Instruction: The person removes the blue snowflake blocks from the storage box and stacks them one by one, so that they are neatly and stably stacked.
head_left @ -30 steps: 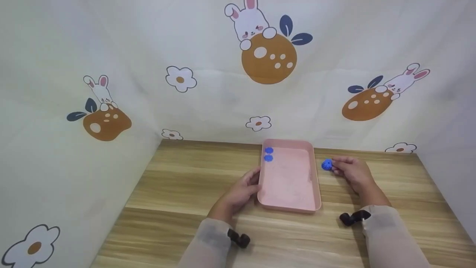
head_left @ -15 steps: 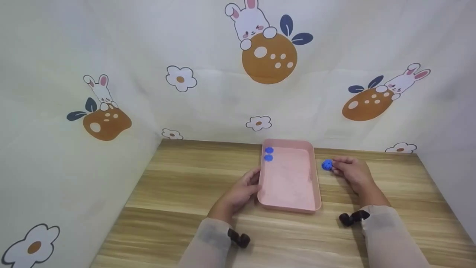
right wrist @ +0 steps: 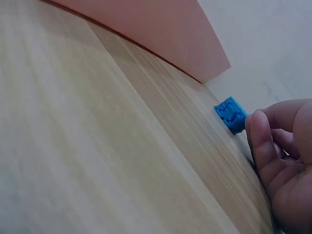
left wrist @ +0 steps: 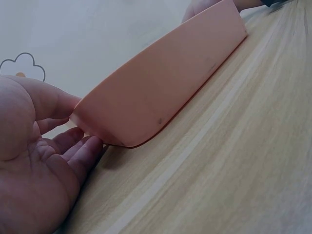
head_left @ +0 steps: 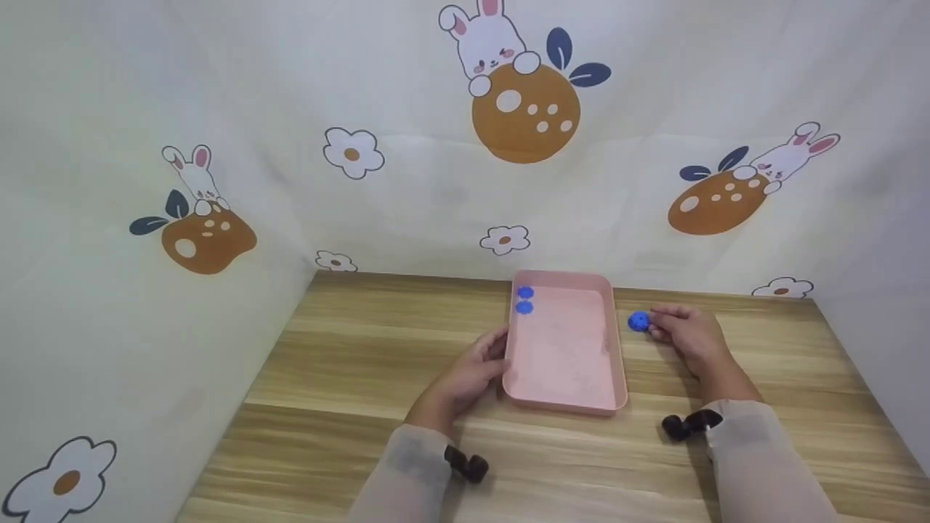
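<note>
My right hand (head_left: 690,338) pinches a blue toothed piece (head_left: 639,321) by its edge between thumb and fingertips, just off the right side of the pink tray (head_left: 567,408). Knobbly ridges show on this blue piece (right wrist: 231,115) in the right wrist view. Two flat blue pieces (head_left: 524,308) with scalloped edges lie one behind the other at the tray's back left. My left hand (head_left: 471,372) rests with its fingertips against the outside of the tray's left wall. Close up, the left hand's fingers (left wrist: 87,148) touch the tray wall (left wrist: 156,87) low down.
The wooden tabletop (head_left: 363,363) extends on both sides of the tray. A pale cloth (head_left: 407,203) printed with rabbits, fruit and flowers rises behind it and at the sides. A black wrist camera (head_left: 690,425) sits at each sleeve.
The blue piece in my right fingers has turned a little, from a more angular outline to a rounder one. Both hands and the tray hold their places.
</note>
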{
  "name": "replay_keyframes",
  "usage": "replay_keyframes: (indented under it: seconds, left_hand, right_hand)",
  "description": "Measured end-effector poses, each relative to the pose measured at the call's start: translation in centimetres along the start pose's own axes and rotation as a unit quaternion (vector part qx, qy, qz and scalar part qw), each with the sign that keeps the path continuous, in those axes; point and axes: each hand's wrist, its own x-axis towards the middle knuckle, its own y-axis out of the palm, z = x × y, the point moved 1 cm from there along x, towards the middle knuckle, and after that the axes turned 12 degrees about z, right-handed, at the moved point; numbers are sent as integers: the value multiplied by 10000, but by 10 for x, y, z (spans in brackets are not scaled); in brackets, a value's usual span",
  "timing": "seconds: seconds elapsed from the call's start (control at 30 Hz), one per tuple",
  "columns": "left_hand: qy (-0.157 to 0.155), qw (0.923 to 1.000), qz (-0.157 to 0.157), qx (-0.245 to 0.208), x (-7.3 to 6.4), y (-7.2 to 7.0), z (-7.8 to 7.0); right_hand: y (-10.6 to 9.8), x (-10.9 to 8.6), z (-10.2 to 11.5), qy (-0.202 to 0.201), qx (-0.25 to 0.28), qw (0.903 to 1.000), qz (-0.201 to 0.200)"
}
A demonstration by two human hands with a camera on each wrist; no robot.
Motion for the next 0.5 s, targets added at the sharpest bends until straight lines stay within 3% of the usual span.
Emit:
replay_keyframes:
  seconds: [0.3,0.5]
  left_hand:
    - [140,9998,115,-74,1,1,1]
    - [84,9999,57,-69,2,1,1]
  right_hand:
    - [3,-8,11,-110,623,9980,13]
    - [17,-15,31,-115,592,9981,125]
